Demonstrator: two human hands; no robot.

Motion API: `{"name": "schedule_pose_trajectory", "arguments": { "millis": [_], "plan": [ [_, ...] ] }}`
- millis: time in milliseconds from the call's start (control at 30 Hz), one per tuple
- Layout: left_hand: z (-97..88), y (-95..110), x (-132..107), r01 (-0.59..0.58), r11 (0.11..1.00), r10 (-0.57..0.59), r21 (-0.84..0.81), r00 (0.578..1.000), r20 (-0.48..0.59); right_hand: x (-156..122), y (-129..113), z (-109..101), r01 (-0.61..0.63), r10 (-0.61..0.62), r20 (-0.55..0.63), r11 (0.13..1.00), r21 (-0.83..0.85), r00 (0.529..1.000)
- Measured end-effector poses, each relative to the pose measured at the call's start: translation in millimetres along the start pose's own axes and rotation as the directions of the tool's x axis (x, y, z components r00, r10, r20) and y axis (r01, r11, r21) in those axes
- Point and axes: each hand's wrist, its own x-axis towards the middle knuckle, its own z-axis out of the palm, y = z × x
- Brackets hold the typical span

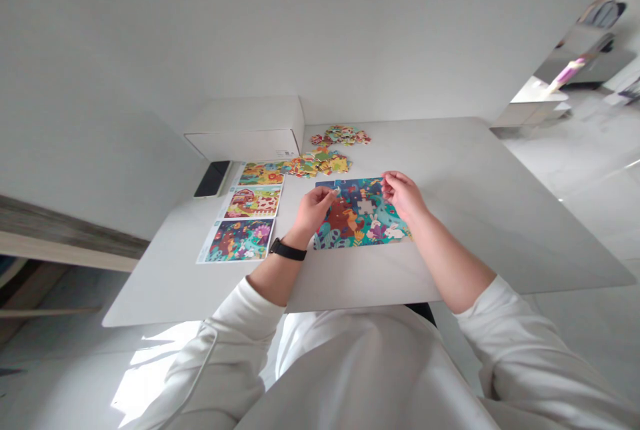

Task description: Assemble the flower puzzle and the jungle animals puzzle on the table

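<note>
A nearly filled jigsaw puzzle [353,222] with rabbits, a fox-like animal and dark blue sky lies flat before me. A single piece-shaped gap [367,207] shows pale near its middle. My left hand [316,209], a black band on its wrist, is closed in a pinch over the puzzle's upper left. A small pale-edged puzzle piece [337,191] shows at its fingertips. Over the upper right corner, my right hand [404,197] has thumb and fingers pressed together. Whatever they may hold is too small to make out.
Left of the puzzle lies a picture sheet [245,241] with three scenes. Behind are a yellow-toned heap of pieces [320,162] and a reddish heap [345,135]. A white box [245,143] stands against the wall, with a phone [213,179] in front.
</note>
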Motion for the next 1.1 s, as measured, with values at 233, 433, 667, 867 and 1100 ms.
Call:
{"name": "schedule_pose_trajectory", "arguments": {
  "millis": [233, 433, 667, 867, 1100],
  "plan": [
    [1.1, -2, 0, 0.006, 0.999, -0.006, -0.049, 1.0, 0.006, -2, 2, 3, -0.02, 0.019, 0.015, 0.999, 0.032, 1.0],
    [1.7, 1, 0, 0.016, 0.998, -0.017, -0.054, 1.0, -0.002, -2, 4, 2, -0.022, 0.022, 0.024, 1.0, 0.004, 0.999],
    [2.8, 6, -2, 0.013, 0.997, -0.014, -0.077, 1.0, -0.009, -3, 6, 1, -0.031, 0.034, 0.062, 0.999, -0.04, 0.997],
    [6.3, 8, -7, -0.004, 0.999, 0.006, -0.049, 0.999, 0.036, -17, 6, 7, -0.072, 0.139, 0.338, 0.977, -0.202, 0.931],
    [10.3, 12, -12, -0.005, 1.0, 0.001, 0.029, 0.991, 0.136, -27, 9, 17, -0.059, 0.16, 0.418, 0.968, -0.243, 0.894]
  ]
}}
